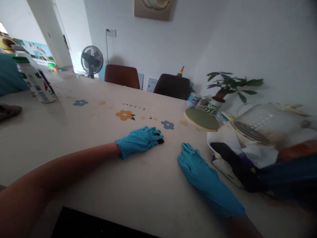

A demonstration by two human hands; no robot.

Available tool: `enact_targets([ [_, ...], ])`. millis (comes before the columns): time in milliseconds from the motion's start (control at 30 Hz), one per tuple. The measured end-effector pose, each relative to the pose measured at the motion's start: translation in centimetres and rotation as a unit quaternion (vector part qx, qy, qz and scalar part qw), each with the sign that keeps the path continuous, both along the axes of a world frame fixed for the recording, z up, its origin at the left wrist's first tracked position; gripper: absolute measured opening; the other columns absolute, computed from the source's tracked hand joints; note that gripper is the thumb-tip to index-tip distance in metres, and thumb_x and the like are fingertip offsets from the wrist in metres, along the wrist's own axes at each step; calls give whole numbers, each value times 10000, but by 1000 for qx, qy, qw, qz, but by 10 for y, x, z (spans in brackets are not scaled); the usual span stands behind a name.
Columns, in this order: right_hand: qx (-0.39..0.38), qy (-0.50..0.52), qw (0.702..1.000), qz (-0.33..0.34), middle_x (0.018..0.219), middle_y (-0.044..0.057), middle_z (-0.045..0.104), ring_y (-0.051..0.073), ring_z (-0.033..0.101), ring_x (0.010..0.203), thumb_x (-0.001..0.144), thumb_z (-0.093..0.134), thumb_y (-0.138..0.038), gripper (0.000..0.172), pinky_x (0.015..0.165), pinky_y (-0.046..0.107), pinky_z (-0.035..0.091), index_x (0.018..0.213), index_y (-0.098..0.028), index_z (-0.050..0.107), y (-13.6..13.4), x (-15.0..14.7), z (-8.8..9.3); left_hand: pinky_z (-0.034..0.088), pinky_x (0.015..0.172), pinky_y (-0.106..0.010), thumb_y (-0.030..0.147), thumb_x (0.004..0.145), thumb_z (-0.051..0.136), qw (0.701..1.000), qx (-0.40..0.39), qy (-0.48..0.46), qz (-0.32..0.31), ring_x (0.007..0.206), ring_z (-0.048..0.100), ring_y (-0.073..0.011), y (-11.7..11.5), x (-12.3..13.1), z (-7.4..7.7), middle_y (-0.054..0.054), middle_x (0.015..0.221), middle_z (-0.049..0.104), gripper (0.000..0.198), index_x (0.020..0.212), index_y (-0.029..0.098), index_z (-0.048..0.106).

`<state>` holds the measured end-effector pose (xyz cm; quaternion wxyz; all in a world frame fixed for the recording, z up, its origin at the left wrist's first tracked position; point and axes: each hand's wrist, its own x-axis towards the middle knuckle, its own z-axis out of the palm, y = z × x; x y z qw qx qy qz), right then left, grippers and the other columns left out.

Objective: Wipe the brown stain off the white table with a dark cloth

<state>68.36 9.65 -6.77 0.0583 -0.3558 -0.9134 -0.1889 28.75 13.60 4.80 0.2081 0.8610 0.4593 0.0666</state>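
Observation:
My left hand, in a blue glove, reaches across the pale tabletop. Its fingers curve over a small black object, mostly hidden under them; its kind cannot be made out. To the right, my right hand, also blue-gloved, lies low on the table with fingers extended and nothing visible in it. Printed on the table just beyond the hands are an orange flower and a blue flower.
A round green-topped mat, a potted plant and a cluttered pile with a clear dome cover occupy the right side. At left stands a white bottle. A black panel lies at the front edge. Two chairs stand beyond.

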Motion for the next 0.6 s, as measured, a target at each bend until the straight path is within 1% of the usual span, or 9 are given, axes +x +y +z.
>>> enact_targets([
  [100, -31, 19, 999, -1, 1790, 242, 817, 455, 743, 1741, 1176, 571, -120, 541, 1397, 807, 665, 1568, -224, 929, 4, 1, 8, 219, 1671, -542, 543, 1395, 471, 1000, -6, 8, -4, 2015, 371, -325, 7, 1, 2, -31, 2119, 474, 624, 1951, 337, 664],
  [167, -34, 33, 999, -7, 1778, 255, 821, 444, 757, 1728, 1197, 547, -126, 524, 1397, 792, 670, 1546, -203, 930, 4, -3, 9, 189, 1673, -523, 535, 1398, 440, 1000, -5, 14, 1, 2020, 351, -313, 13, 2, 4, -32, 2130, 456, 639, 1964, 318, 643],
  [233, -18, 47, 998, -25, 1766, 267, 826, 444, 769, 1714, 1213, 532, -136, 515, 1408, 792, 658, 1535, -189, 930, 2, -9, 7, 206, 1668, -520, 517, 1397, 433, 1000, -1, 17, 7, 2009, 367, -313, 20, 2, 6, -40, 2130, 463, 633, 1958, 311, 642],
  [333, 4, 60, 997, -52, 1751, 257, 838, 432, 771, 1715, 1233, 525, -174, 521, 1415, 759, 664, 1575, -193, 917, -2, -18, 1, 257, 1652, -520, 463, 1392, 454, 999, 20, 19, 21, 1963, 443, -324, 33, 3, 6, -56, 2120, 484, 605, 1936, 296, 661],
  [433, 11, 62, 997, -49, 1770, 254, 828, 426, 739, 1754, 1230, 520, -171, 542, 1428, 767, 649, 1617, -188, 901, -5, -20, -4, 289, 1641, -586, 485, 1401, 417, 998, 36, 21, 47, 1928, 491, -367, 49, 6, 2, -98, 2128, 463, 628, 1954, 275, 629],
  [500, 16, 58, 997, -41, 1802, 278, 799, 447, 706, 1788, 1226, 514, -152, 552, 1438, 805, 624, 1619, -165, 900, -5, -18, -7, 284, 1640, -627, 504, 1402, 404, 997, 37, 28, 61, 1942, 469, -390, 64, 10, -1, -125, 2130, 456, 646, 1963, 262, 612],
  [600, 15, 54, 998, -32, 1872, 294, 737, 459, 653, 1836, 1220, 504, -134, 598, 1462, 828, 590, 1699, -141, 862, -4, -15, -12, 251, 1652, -620, 479, 1394, 433, 996, 36, 42, 68, 1988, 397, -369, 86, 15, -5, -131, 2133, 453, 635, 1967, 266, 604],
])
